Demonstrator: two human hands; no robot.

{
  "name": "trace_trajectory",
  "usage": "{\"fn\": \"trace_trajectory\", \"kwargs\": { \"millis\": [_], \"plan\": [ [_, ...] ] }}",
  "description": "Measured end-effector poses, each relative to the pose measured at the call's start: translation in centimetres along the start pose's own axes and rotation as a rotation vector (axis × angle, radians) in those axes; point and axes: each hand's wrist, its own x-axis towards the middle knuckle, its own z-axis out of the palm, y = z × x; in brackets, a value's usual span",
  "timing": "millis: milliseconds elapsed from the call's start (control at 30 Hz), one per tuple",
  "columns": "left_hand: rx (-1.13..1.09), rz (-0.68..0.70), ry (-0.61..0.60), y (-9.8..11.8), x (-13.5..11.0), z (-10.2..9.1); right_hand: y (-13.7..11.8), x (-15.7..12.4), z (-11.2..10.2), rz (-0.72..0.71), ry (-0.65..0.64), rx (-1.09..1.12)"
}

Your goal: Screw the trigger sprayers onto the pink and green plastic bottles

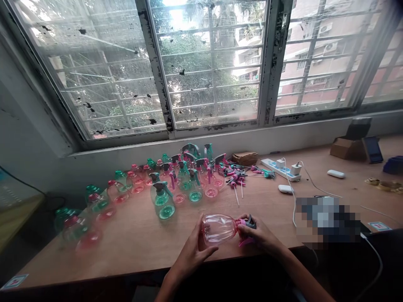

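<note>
Brown worktop (135, 247) runs under a big, bright window (214, 63). Near its front edge is a clear pink bottle (219, 230), held up on its side between two bare hands. Its bottom points left and its neck points right, where a pink and grey spray top (250, 222) sits. I can't tell how tight that top is.

The left hand (193, 247) has its grip curled around the bottom end, with the thumb below the bottle. That is probably to stop the smooth, round bottle from slipping or rolling. The right hand (260, 235) has its grip closed on the spray top, close to the neck. So the bottle's wide middle lies between the two grips, with no fingers over most of it. Holding both ends likely makes it steady.

Farther back, green and pink bottles with spray tops (164, 200) stand close together, upright on their flat bottoms. Bottles with no tops (105, 205) make a long line on the left, maybe to be apart from the others. Loose spray tops (235, 174) lie in a heap behind the right hand, perhaps because their thin tubes can't stand up. A white power strip (280, 170) lies right of the heap.
</note>
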Motion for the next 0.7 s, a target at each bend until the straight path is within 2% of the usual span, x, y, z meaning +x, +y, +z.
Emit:
{"fn": "trace_trajectory", "kwargs": {
  "millis": [133,333,700],
  "plan": [
    [0.010,0.032,0.030,0.00,0.01,0.07,0.19,0.09,-0.05,-0.003,0.002,0.007],
    [-0.088,-0.009,0.005,0.16,0.02,0.08,0.47,0.20,-0.21,-0.006,-0.003,0.005],
    [-0.119,-0.008,0.005,0.31,-0.17,0.06,0.44,0.14,-0.22,-0.005,-0.012,0.001]
  ]
}}
